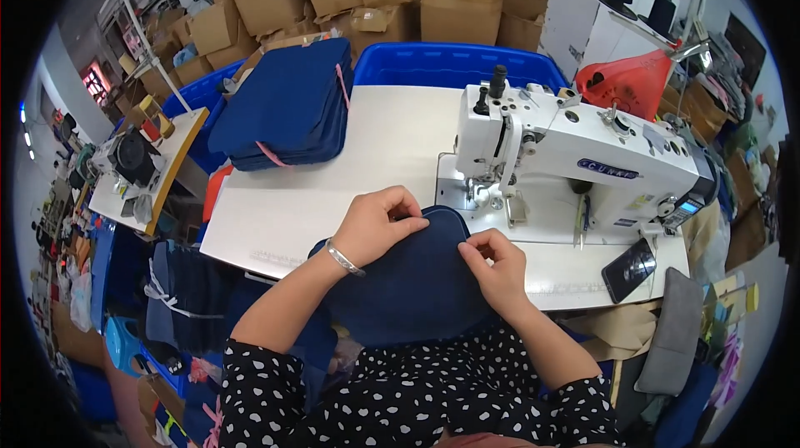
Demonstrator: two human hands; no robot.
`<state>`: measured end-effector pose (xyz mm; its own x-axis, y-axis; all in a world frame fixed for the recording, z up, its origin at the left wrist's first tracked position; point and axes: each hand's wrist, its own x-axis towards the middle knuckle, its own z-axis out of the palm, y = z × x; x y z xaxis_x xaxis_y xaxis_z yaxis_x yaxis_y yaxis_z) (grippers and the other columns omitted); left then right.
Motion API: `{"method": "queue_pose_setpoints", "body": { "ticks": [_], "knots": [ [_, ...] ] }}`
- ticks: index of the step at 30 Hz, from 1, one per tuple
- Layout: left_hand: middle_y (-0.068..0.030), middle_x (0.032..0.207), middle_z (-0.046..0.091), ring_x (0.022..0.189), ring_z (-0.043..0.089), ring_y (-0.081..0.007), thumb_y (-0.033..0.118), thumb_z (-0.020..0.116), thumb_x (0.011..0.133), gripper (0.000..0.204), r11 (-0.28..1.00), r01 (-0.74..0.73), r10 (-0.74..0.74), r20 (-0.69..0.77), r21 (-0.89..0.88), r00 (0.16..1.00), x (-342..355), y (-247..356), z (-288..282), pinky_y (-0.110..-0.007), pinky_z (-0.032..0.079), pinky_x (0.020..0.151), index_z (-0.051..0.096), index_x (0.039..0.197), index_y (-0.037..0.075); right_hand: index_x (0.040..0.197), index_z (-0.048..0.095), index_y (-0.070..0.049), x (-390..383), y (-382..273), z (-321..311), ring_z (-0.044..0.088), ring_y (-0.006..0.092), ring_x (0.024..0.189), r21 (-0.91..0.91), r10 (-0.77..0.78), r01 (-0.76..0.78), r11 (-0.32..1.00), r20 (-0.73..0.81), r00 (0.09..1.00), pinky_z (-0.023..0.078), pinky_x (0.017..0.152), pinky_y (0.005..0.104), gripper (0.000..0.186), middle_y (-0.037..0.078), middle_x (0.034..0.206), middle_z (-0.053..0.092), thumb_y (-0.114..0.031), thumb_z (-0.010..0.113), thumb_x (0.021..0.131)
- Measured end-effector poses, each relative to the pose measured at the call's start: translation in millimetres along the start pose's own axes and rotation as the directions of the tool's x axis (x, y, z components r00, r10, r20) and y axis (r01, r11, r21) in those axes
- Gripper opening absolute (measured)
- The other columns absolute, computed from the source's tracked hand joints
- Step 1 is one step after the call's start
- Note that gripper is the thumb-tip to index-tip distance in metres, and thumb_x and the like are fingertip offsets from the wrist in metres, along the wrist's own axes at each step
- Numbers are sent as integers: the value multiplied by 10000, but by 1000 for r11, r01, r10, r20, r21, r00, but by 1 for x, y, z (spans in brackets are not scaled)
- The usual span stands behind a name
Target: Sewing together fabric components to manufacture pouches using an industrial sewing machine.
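A dark blue fabric panel (400, 290) with rounded corners hangs over the table's front edge toward my lap. My left hand (382, 223) pinches its upper edge near the corner, a bracelet on the wrist. My right hand (495, 266) grips the panel's right edge, thumb and forefinger together. Just beyond the panel's top edge stands a white sewing machine (567, 135), its needle and presser foot (479, 191) apart from the cloth. On the table's far left lies a stack of blue fabric panels (279, 102) tied with pink strips.
The white table (392, 135) carries a dark phone (629, 270) at the right and a pair of tweezers (582, 219) by the machine. Blue plastic bins (458, 65) stand behind it, with cardboard boxes (461, 10) piled beyond. A red cover (623, 85) hangs behind the machine.
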<state>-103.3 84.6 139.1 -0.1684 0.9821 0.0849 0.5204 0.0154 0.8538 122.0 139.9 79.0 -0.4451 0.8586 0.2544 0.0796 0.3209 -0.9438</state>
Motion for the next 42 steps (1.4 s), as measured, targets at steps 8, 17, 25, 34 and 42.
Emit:
{"method": "queue_pose_setpoints", "body": {
  "ticks": [8, 17, 25, 34, 42],
  "knots": [
    [14, 829, 680, 758, 624, -59, 143, 817, 869, 172, 999, -13, 13, -8, -45, 1000, -5, 2, 2, -224, 524, 708, 686, 935, 54, 888, 652, -7, -8, 1, 3, 658, 83, 722, 101, -13, 23, 995, -94, 995, 535, 691, 242, 133, 31, 805, 713, -87, 756, 911],
    [-55, 907, 760, 807, 694, -117, 170, 802, 872, 197, 984, -30, 24, -39, -176, 999, -9, 2, 12, -258, 555, 762, 793, 1028, 51, 881, 650, -1, -13, 0, 2, 644, 75, 702, 110, -25, 36, 993, -101, 995, 527, 674, 230, 130, 27, 797, 709, -72, 756, 907],
    [-62, 919, 766, 809, 697, -117, 173, 795, 877, 180, 987, -31, 24, -50, -160, 998, -7, 0, 15, -249, 552, 757, 801, 998, 39, 872, 655, 1, -13, 2, 1, 644, 74, 703, 166, 19, -4, 986, -90, 996, 539, 685, 232, 135, 26, 799, 711, -73, 762, 907],
    [-23, 895, 746, 814, 663, -85, 155, 798, 890, 164, 987, 0, -4, -29, -161, 1000, -5, 0, 16, -229, 529, 753, 788, 976, 16, 871, 648, 2, -14, 5, 2, 641, 67, 702, 170, 31, -14, 985, -98, 995, 536, 674, 230, 144, 26, 787, 707, -71, 768, 902],
    [-26, 886, 755, 809, 662, -89, 157, 794, 888, 166, 983, -13, 7, -32, -183, 999, -3, 0, 17, -239, 524, 757, 787, 966, 11, 999, 658, -10, -15, 4, 1, 667, 113, 683, -29, -181, 179, 983, -121, 976, 544, 647, 257, 144, 64, 847, 726, -47, 752, 896]
  ]
}}
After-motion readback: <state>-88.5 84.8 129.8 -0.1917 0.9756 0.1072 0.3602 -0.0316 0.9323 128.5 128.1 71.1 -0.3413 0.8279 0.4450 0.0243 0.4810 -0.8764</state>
